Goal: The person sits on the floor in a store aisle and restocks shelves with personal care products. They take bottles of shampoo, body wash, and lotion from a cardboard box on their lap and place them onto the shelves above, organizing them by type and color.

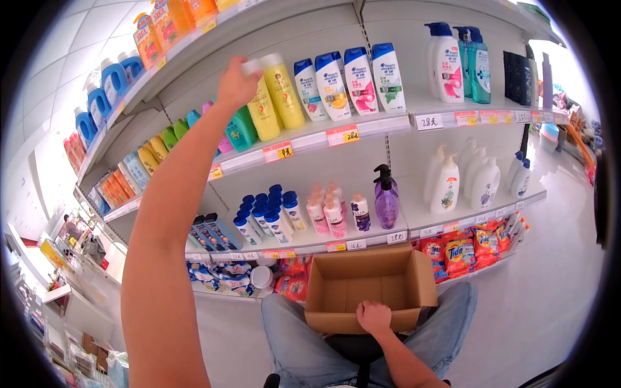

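On the upper shelf, my left hand [238,85] has its fingers around the white cap of a yellow shampoo bottle [265,109]. That bottle stands upright, touching or nearly touching a second yellow bottle [285,92] on its right. To its left is a green bottle [241,128], partly covered by my forearm. An open cardboard box [349,291] rests between my knees, and its visible inside holds nothing. My right hand [374,316] is closed over the box's near edge.
Head & Shoulders bottles [334,87] line the same shelf. Below stand blue-capped bottles [279,225], pink Lux bottles [335,220] and a purple pump bottle [386,206]. Red Tide bags [460,254] fill the bottom shelf. Orange pump bottles [148,41] sit on the shelf overhead.
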The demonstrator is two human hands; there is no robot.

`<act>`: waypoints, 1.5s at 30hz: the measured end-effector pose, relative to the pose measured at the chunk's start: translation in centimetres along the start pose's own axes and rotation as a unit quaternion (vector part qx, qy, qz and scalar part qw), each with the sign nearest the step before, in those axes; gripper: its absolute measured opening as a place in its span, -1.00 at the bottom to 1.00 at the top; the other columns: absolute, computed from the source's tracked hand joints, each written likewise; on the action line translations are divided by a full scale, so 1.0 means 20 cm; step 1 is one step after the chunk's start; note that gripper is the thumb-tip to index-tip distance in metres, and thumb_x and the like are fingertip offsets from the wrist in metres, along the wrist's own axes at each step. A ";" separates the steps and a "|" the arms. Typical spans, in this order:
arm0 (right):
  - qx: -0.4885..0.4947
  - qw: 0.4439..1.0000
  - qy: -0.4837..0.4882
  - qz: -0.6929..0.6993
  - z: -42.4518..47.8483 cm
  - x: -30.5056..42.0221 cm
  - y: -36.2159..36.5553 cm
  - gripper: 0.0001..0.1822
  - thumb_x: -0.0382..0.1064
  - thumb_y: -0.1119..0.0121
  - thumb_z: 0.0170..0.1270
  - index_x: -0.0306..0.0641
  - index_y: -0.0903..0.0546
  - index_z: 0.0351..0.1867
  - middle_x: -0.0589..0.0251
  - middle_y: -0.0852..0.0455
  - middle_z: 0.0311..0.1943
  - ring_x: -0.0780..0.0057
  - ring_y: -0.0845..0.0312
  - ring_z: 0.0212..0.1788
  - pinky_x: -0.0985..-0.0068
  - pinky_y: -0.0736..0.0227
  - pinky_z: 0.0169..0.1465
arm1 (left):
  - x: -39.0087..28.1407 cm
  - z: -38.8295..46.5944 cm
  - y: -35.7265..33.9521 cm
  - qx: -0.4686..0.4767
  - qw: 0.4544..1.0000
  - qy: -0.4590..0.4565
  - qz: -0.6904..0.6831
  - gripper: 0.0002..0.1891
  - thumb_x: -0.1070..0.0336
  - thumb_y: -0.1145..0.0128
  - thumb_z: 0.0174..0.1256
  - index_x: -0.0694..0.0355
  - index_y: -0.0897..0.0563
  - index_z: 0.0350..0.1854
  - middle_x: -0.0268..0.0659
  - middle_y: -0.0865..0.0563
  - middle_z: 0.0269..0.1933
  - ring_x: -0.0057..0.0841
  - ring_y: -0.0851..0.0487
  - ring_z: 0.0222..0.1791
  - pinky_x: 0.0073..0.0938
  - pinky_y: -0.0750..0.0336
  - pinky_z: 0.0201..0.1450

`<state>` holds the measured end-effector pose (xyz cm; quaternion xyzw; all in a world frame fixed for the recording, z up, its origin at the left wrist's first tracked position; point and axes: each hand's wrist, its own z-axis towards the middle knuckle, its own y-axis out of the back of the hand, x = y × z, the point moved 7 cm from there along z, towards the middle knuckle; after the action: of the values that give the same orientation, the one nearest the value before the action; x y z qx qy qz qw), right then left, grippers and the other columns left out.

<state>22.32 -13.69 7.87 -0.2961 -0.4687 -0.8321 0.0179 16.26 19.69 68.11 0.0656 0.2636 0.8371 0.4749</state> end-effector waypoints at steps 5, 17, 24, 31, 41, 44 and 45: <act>0.007 1.000 -0.015 -0.002 0.02 0.00 -0.01 -0.74 -0.15 -0.21 0.25 -0.22 -0.65 -0.55 0.03 -0.73 -0.50 0.04 -0.71 -0.43 0.15 -0.64 -0.28 | -0.03 -0.02 -0.08 -0.034 0.998 -0.007 0.059 -0.41 0.08 -0.24 0.39 0.26 -0.43 0.37 0.33 -0.62 0.08 0.24 -0.58 0.18 0.00 -0.49 0.26; -0.002 1.000 -0.021 0.012 0.03 -0.02 -0.01 -0.74 -0.14 -0.20 0.27 -0.21 -0.63 -0.54 0.06 -0.72 -0.49 0.02 -0.69 -0.42 0.13 -0.61 -0.31 | -0.03 -0.12 -0.16 -0.103 0.992 0.009 0.077 -0.29 0.27 -0.19 0.38 0.38 -0.20 0.51 0.44 -0.27 0.35 0.32 -0.28 0.40 0.12 -0.22 0.46; -0.004 1.000 -0.010 0.009 0.02 -0.02 -0.02 -0.73 -0.14 -0.19 0.28 -0.21 -0.63 -0.55 0.09 -0.72 -0.49 0.05 -0.70 -0.40 0.15 -0.62 -0.30 | -0.24 -0.18 -0.16 -0.168 0.955 -0.170 0.178 -0.30 0.24 -0.26 0.24 0.36 -0.34 0.41 0.26 -0.26 0.44 0.20 -0.15 0.50 0.11 -0.03 0.55; -0.001 1.000 -0.009 0.003 0.02 -0.01 -0.02 -0.73 -0.14 -0.18 0.28 -0.21 -0.62 -0.55 0.11 -0.73 -0.49 0.06 -0.70 -0.39 0.15 -0.62 -0.30 | -0.44 -0.16 -0.28 -0.102 0.947 -0.292 0.091 -0.43 0.34 -0.22 0.27 0.29 -0.42 0.34 -0.03 -0.48 0.36 -0.04 -0.34 0.45 0.04 -0.15 0.51; -0.012 1.000 -0.007 0.022 0.03 -0.01 0.00 -0.75 -0.16 -0.20 0.26 -0.19 -0.62 -0.55 0.07 -0.72 -0.50 0.04 -0.70 -0.41 0.14 -0.61 -0.30 | -0.41 -0.09 -0.51 -0.011 0.961 -0.238 0.139 -0.47 0.37 -0.22 0.31 0.24 -0.46 0.34 -0.08 -0.56 0.31 -0.10 -0.47 0.37 -0.05 -0.31 0.42; 0.006 1.000 -0.013 0.012 0.04 0.00 -0.01 -0.75 -0.13 -0.20 0.26 -0.19 -0.65 -0.53 0.08 -0.73 -0.49 0.05 -0.71 -0.41 0.15 -0.62 -0.29 | -0.42 -0.08 -0.51 -0.001 0.967 -0.233 0.105 -0.48 0.39 -0.21 0.23 0.24 -0.50 0.29 -0.09 -0.57 0.28 -0.09 -0.47 0.36 -0.07 -0.24 0.48; 0.015 1.000 -0.024 0.004 0.03 0.00 0.00 -0.74 -0.13 -0.20 0.27 -0.20 -0.64 -0.53 0.07 -0.73 -0.49 0.04 -0.71 -0.40 0.14 -0.62 -0.29 | -0.43 -0.09 -0.52 -0.014 0.965 -0.241 0.097 -0.47 0.40 -0.21 0.20 0.25 -0.51 0.28 -0.08 -0.58 0.26 -0.09 -0.49 0.34 -0.08 -0.26 0.47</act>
<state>22.62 -13.14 8.12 -0.3174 -0.4808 -0.8173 0.0142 28.19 16.09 62.47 0.2847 0.1222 0.8421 0.4415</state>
